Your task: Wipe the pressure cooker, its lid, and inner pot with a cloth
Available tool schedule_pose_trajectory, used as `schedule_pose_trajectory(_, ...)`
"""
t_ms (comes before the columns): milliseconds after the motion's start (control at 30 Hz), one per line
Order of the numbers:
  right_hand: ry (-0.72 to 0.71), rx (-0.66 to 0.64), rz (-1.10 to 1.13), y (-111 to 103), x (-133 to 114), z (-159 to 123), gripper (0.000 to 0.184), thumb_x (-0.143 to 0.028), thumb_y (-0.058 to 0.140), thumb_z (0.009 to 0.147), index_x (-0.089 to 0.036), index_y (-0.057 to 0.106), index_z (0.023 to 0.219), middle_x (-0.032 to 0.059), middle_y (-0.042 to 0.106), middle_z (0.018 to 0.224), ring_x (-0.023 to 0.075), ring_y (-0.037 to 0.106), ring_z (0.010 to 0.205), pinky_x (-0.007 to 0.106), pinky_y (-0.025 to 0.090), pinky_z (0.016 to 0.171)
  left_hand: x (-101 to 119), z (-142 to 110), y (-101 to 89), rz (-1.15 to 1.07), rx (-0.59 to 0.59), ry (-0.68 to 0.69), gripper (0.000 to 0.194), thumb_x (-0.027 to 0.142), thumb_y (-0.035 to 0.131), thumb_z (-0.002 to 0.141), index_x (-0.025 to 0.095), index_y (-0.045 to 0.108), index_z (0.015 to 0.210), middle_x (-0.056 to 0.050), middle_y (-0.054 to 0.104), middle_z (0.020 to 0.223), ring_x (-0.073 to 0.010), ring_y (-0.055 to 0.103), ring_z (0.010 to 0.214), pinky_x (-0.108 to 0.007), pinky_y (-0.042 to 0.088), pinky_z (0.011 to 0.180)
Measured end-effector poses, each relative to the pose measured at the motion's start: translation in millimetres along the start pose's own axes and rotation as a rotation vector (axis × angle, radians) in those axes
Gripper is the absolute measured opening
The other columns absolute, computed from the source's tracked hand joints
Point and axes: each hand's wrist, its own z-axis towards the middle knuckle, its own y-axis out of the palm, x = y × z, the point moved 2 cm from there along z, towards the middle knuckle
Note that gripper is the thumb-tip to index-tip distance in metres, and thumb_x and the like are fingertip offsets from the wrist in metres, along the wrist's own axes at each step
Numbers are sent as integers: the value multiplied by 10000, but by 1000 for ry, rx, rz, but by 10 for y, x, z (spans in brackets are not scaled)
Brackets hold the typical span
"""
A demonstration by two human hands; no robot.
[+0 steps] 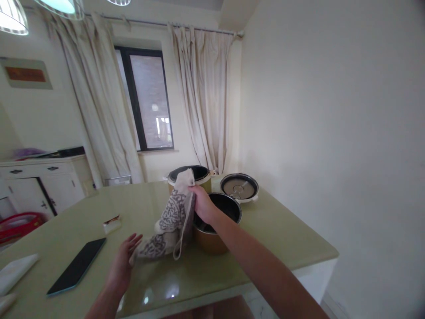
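A patterned grey-and-white cloth hangs in loose folds over the front of the table, with a narrow loop at its lower edge. My right hand is closed on its upper part. Near the cloth's lower left end is my left hand, fingers stretched out; the cloth's tip touches or nearly touches it. Just behind and below my right hand stands a round inner pot with a dark inside, partly covered by my arm. The rice cooker body stands farther back, partly hidden by the cloth.
A round lid lies at the back right of the green table. On the left are a dark tablet-like slab, a small white item and a white object. A wall rises along the right side.
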Motion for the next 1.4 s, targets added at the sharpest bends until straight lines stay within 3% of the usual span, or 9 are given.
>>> schedule_pose_trajectory(133,111,-87,-87,102,-69,183,358,-524,662,772,-183,701,872,18,704,687,222,683,761,326,530,777,243,30,227,90,-179,246,696,719,613,839,224,667,1325,-149,575,1558,-342,511,1466,-506,462,1173)
schedule_pose_trajectory(333,111,-174,-122,293,-397,400,292,-436,600,852,-160,691,886,22,676,671,210,654,715,327,540,755,527,-3,686,36,-661,-46,816,576,946,597,188,709,1274,-174,750,1297,-381,703,1215,-475,575,1027)
schedule_pose_trajectory(600,-198,-131,-479,173,-841,640,176,-276,545,910,-188,678,987,-33,652,752,162,601,722,293,496,761,1172,194,453,42,-357,117,561,348,976,559,151,730,1023,-86,803,876,-230,733,691,-335,622,668)
schedule_pose_trajectory(733,-407,-102,-940,153,-816,736,168,-264,539,959,-198,632,836,-33,590,738,169,555,777,299,456,822,1573,307,377,194,-125,430,522,471,821,790,152,687,1181,-32,775,976,-212,698,844,-335,597,813)
schedule_pose_trajectory(833,-494,-46,-1158,232,-822,844,173,-240,562,965,-204,614,804,-6,590,785,192,555,832,315,430,866,1891,341,366,602,86,666,486,515,583,985,102,659,1230,-49,726,1081,-270,636,1100,-449,502,1053)
schedule_pose_trajectory(967,-611,66,-1157,356,-922,949,144,-212,540,982,-210,626,867,19,621,875,207,563,904,310,409,884,2233,234,418,1039,269,884,578,520,345,1088,77,629,1327,-113,651,1222,-348,471,1372,-592,291,1209)
schedule_pose_trajectory(1133,-692,67,-1093,345,-1052,921,124,-206,524,987,-209,612,900,16,635,881,198,583,915,318,425,890,2442,5,364,988,378,1042,566,536,413,1061,121,610,1392,-96,645,1305,-304,541,1309,-458,403,1135)
schedule_pose_trajectory(1233,-561,-46,-1019,177,-1031,862,35,-185,589,919,-197,621,910,0,657,843,180,605,859,313,466,828,2455,-5,216,1029,286,942,597,626,511,984,132,690,1265,-23,729,1077,-274,646,1107,-388,481,1022)
schedule_pose_trajectory(1400,-83,-178,-875,-336,-703,673,299,-151,729,740,-192,635,1021,-42,664,703,157,615,636,294,500,648,2074,118,-36,853,-252,524,605,671,781,732,131,772,1005,4,740,781,-230,674,766,-251,530,663)
